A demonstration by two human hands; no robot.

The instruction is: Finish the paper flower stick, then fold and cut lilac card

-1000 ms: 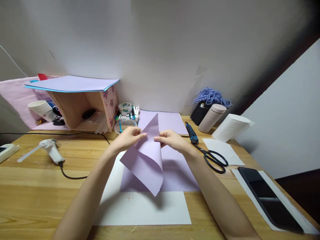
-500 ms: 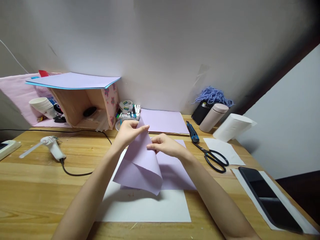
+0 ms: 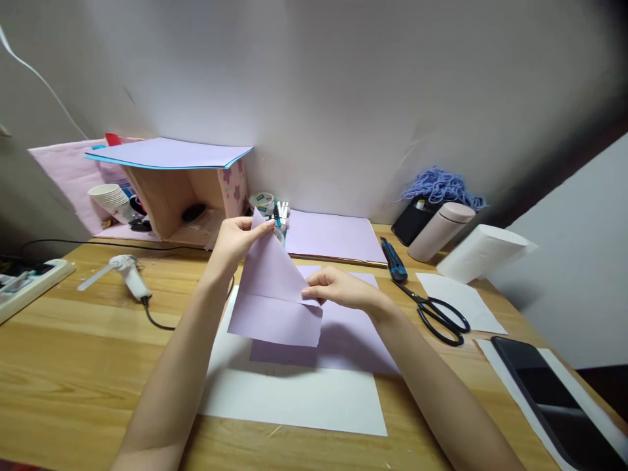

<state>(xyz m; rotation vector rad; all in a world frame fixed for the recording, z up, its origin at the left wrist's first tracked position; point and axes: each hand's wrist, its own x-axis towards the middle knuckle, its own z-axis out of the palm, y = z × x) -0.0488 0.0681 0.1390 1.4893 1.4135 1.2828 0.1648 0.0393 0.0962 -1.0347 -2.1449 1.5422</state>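
Between my two hands, a folded sheet of purple paper (image 3: 275, 281) is held up off the table. My left hand (image 3: 235, 245) pinches its pointed upper corner between thumb and fingers. Lower down, my right hand (image 3: 336, 288) grips the right edge, its thumb on the near side. A crease runs across the sheet, with a lower flap hanging below it. Underneath lies another purple sheet (image 3: 353, 333), flat on a white sheet of paper (image 3: 299, 399). Part of these lower sheets is hidden by the held paper.
On the right are a utility knife (image 3: 393, 258), black-handled scissors (image 3: 436, 314), a phone (image 3: 554, 405), a pink bottle (image 3: 441, 229) and a paper roll (image 3: 483, 252). A corded glue gun (image 3: 130, 275), power strip (image 3: 36, 288) and cardboard box (image 3: 235, 193) stand left.
The held purple sheet has flattened from a curled shape, its lower flap now spread straighter. My right hand has moved to its right corner. The view has shifted slightly left.
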